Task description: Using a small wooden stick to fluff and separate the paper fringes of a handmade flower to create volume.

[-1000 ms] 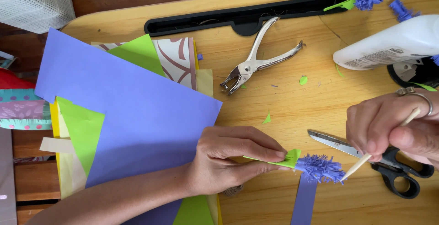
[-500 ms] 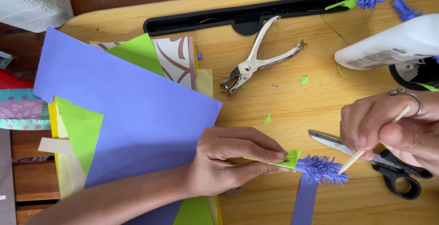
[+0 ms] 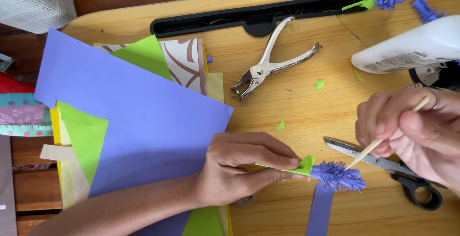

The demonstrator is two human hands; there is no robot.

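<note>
Right hand (image 3: 417,130) shifted inward, fingers pinching wooden skewer (image 3: 383,141), tip now meeting fringed purple paper flower (image 3: 338,176). Left hand (image 3: 244,166) unmoved, pinching green stem against wooden table (image 3: 306,116). Scissors (image 3: 383,164) idle beneath skewer. Fringe work under way, likely.

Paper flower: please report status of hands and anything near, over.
Left hand pinches paper flower by green stem. Right hand holds wooden stick, tip at purple fringe. Scissors lie under right hand.
</note>
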